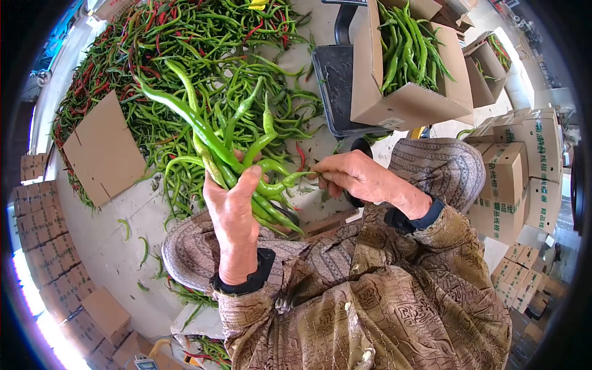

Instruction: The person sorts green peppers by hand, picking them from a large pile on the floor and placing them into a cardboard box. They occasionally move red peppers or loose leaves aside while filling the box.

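Observation:
A bunch of long green chili peppers is gripped in my left hand, thumb pressed across them, tips pointing several ways. To its right, my right hand pinches the thin end of one curled green chili pepper that reaches over from the bunch. Fingertips of the right hand are closed together on that stem end. Beyond both hands spreads a large pile of green and red chili peppers on the floor. A single red chili lies between the hands, below them.
An open cardboard box of green chilies stands on a black platform scale at upper right. A flat cardboard sheet rests on the pile at left. Stacked printed cartons stand at right, with more boxes along the left.

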Demonstrator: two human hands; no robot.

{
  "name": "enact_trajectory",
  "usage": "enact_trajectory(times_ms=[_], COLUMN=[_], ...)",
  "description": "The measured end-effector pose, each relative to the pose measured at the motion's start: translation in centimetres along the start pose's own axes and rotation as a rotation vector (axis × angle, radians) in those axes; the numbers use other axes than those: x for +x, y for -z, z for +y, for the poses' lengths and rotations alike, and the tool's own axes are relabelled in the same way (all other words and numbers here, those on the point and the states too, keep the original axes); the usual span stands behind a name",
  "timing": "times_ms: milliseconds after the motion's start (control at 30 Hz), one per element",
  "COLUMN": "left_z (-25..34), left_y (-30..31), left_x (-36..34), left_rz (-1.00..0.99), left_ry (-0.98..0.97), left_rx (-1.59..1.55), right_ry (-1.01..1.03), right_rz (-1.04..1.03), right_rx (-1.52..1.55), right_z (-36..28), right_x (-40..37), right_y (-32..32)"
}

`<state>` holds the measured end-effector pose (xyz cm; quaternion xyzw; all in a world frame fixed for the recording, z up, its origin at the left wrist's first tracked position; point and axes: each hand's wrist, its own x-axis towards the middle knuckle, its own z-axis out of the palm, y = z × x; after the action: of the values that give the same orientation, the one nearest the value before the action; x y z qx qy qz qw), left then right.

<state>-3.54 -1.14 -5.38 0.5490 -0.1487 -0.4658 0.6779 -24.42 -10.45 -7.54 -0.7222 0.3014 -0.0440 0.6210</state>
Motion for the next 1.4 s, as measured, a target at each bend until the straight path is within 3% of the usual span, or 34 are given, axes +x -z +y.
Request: enact_trajectory(times_ms=[67, 200, 267, 333, 367, 400, 467, 533, 600, 633, 667, 733, 833, 1000, 1067, 1100, 1133, 1167, 1233, 1267, 1300, 1400], left_z=[-0.2, 0.2, 0.3, 0.7, 0.6, 0.5, 0.4, 0.7, 0.8, 1.2, 1.5, 1.6, 0.6, 0.9, 1.2, 0.9, 0.8, 0.8, 0.9, 0.8, 0.7, -0.1], left_y=[0.2, -0.1, 0.1, 0.5, 0.5, 0.5, 0.3, -0.1, -0.6, -1.2, -1.8, -2.5, -1.6, -2.2, -2.7, -2.1, -1.9, -1.7, -1.5, -1.4, -1.3, -1.4], left_x=[0.1, 0.0, 0.1, 0.2, 0.3, 0.3, 0.3, 0.0, -0.7, -1.0, -1.3, -1.5, -1.2, -1.5, -1.8, -1.3, -1.2, -1.1, -1.2, -1.1, -1.1, -1.1], left_rz=[0.01, 0.001, 0.01, -0.007, -0.018, -0.012, -0.062, -0.094, -0.199, -0.204, -0.224, -0.207, -0.215, -0.204, -0.113, -0.102, -0.064, -0.051, -0.062, -0.075, -0.081, -0.055], left_ry=[-0.034, -0.01, 0.0, -0.02, -0.023, -0.027, 0.007, 0.038, 0.077, 0.093, 0.173, 0.17, 0.076, 0.084, 0.091, 0.032, -0.013, -0.016, 0.0, -0.002, 0.016, 0.001], left_rx=[0.022, 0.017, 0.033, -0.02, -0.059, -0.058, -0.097, -0.094, -0.07, -0.007, 0.042, -0.014, -0.03, 0.076, 0.099, 0.037, 0.031, 0.003, -0.038, -0.042, -0.034, -0.013], right_ry=[0.17, 0.248, 0.352, 0.103, -0.167, -0.164, -0.046, 0.067, -0.207, -0.168, -0.183, -0.21, -0.114, -0.095, -0.075, -0.097, -0.061, -0.182, -0.069, -0.027, -0.051, -0.088], right_rz=[0.068, 0.148, 0.243, 0.152, 0.083, 0.076, -0.108, -0.109, 0.052, -0.044, -0.011, -0.052, -0.187, -0.176, -0.063, -0.003, 0.145, 0.338, 0.69, 0.764, 0.991, 0.968], right_rx=[-0.107, -0.195, -0.445, -0.148, -0.064, -0.063, -0.392, -0.49, 0.273, 0.302, 0.327, 0.621, 0.795, 0.621, 0.247, 0.255, 0.183, 0.328, 0.366, 0.291, 0.18, -0.153], right_z=[0.4, 0.7, 0.9, 2.9, 2.6, 2.7, 3.1, 3.1, -1.0, -0.6, -3.1, -3.1, -2.7, -4.5, -6.7, -6.4, -6.4, -8.8, -8.3, -6.6, -6.5, -0.9], right_x=[0.0, -0.2, -0.5, -0.9, -1.2, -1.4, -1.9, -1.5, -0.4, 0.7, 0.5, 0.7, 0.7, -0.6, -3.1, -4.4, -5.8, -7.5, -9.3, -10.3, -10.5, -12.2], right_y=[-0.2, -0.4, 0.1, 1.3, 1.4, 1.0, -0.3, 0.5, 1.7, 1.9, 1.5, 0.9, 1.2, 2.3, 5.1, 6.6, 8.2, 9.7, 13.5, 16.5, 17.7, 24.1])
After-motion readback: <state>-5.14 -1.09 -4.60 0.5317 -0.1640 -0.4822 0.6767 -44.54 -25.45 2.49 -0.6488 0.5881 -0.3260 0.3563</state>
